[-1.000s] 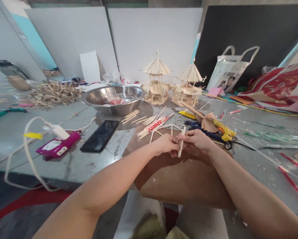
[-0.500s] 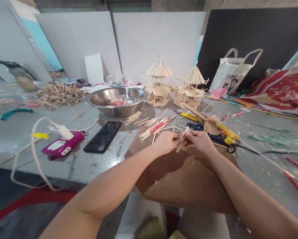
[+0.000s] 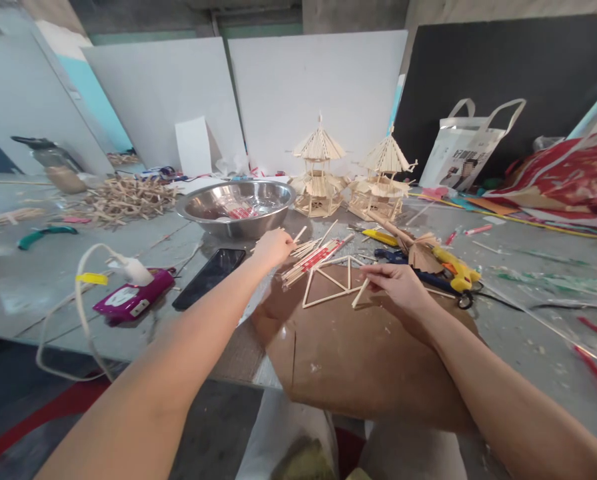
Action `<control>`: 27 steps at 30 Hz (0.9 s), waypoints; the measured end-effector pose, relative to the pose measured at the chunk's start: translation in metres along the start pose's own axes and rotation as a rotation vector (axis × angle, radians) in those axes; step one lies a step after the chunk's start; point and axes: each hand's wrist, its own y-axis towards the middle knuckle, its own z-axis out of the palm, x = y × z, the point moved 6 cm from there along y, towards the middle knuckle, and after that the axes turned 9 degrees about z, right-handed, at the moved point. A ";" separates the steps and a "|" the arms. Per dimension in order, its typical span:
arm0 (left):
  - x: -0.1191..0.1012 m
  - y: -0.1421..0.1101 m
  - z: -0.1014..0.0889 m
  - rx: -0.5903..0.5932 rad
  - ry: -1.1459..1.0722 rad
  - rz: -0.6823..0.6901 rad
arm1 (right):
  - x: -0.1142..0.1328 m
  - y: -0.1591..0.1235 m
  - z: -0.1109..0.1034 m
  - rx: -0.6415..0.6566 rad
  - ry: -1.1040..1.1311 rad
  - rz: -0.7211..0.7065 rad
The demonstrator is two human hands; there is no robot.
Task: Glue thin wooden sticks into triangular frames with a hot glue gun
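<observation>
My left hand [image 3: 275, 248] is over the loose sticks by the steel bowl, fingers closed on a short wooden stick [image 3: 300, 234] that points up and right. My right hand [image 3: 393, 281] pinches another wooden stick [image 3: 360, 294], slanted down toward the cardboard [image 3: 358, 353]. Between the hands, a flat frame of glued sticks [image 3: 324, 299] lies on the cardboard, its right part hidden behind my right hand. Just behind it is a pile of sticks with red paper bands [image 3: 319, 256].
Two stick pagodas [image 3: 320, 167] stand at the back, beside a steel bowl [image 3: 193, 212] holding plastic packets. On the right lie a yellow and blue glue gun [image 3: 456, 268] and a yellow cutter [image 3: 380, 237]. A phone [image 3: 206, 280] and a purple power strip [image 3: 133, 297] are at left.
My left hand has moved left and away from my right hand, over to the loose sticks. The hands were together at crossed sticks; now each holds a stick apart. More of the stick frame shows.
</observation>
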 end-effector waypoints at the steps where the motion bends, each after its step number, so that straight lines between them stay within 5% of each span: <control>1: 0.010 0.003 0.001 0.002 0.012 -0.028 | -0.001 0.001 0.000 0.001 -0.005 -0.001; 8: 0.045 0.010 0.009 0.004 0.083 -0.147 | 0.002 0.001 0.000 0.005 -0.043 -0.078; 18: 0.018 0.023 0.020 0.111 0.106 0.012 | 0.004 0.000 0.002 0.017 -0.066 -0.105; 27: 0.019 0.038 0.037 0.191 0.052 0.022 | 0.002 0.000 0.003 0.047 -0.023 -0.064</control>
